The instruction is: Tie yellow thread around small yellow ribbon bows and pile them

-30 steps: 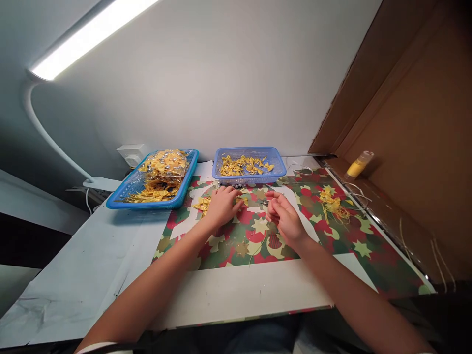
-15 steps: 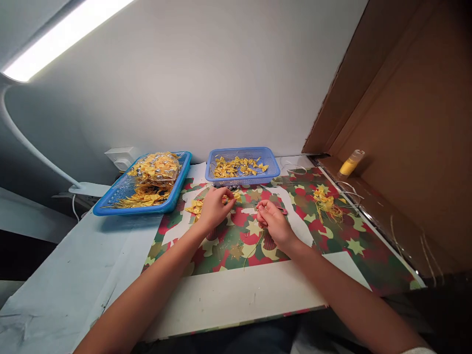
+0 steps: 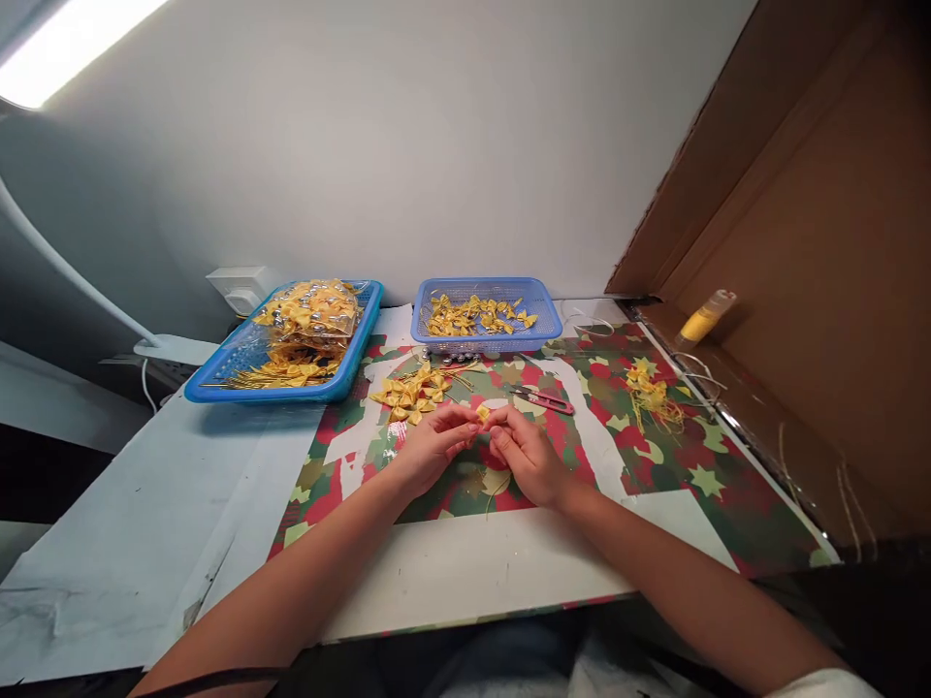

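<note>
Both hands, left (image 3: pixel 429 448) and right (image 3: pixel 525 454), pinching one small yellow ribbon bow (image 3: pixel 483 414) between meeting fingertips, midway, equally near each.

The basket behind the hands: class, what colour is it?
Blue basket, holding yellow bows; seen best in the head view.

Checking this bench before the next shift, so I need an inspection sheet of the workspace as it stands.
Surface: white table under a star-patterned mat.
Job's things: small yellow bow pinched between both hands; loose bow pile on the mat.
Clutter: snips, thread scraps, purple basket, blue tray, yellow bottle.
Grippers: left hand and right hand both closed on the bow.
Cables: white cord by the lamp base.
Surroundings: white wall, cardboard panel, wall socket.
</note>
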`<control>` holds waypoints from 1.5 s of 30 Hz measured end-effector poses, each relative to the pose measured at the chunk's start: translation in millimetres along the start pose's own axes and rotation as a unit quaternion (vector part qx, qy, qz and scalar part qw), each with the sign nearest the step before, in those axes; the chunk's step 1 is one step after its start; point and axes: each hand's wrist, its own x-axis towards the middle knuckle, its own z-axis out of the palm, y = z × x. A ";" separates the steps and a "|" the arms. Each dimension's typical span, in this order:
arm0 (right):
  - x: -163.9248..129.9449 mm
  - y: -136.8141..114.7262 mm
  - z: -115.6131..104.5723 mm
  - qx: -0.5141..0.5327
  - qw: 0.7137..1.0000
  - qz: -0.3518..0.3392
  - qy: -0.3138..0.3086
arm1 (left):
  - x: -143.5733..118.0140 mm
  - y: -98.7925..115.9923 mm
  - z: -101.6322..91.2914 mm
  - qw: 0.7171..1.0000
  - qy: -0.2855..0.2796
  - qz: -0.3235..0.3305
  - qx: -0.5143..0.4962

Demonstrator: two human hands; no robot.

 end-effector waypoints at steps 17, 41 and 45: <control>-1.7 -4.7 -2.2 -0.106 0.993 -0.047 0.013 | -2.2 -1.2 0.9 0.993 -0.019 -0.025 -0.111; -0.1 0.0 -3.3 -0.156 0.986 -0.058 0.020 | -5.5 -4.7 -0.9 0.989 -0.038 -0.047 -0.132; -0.4 0.7 -2.4 -0.158 0.984 -0.076 0.021 | -5.8 -7.1 -0.2 0.989 -0.062 -0.050 -0.125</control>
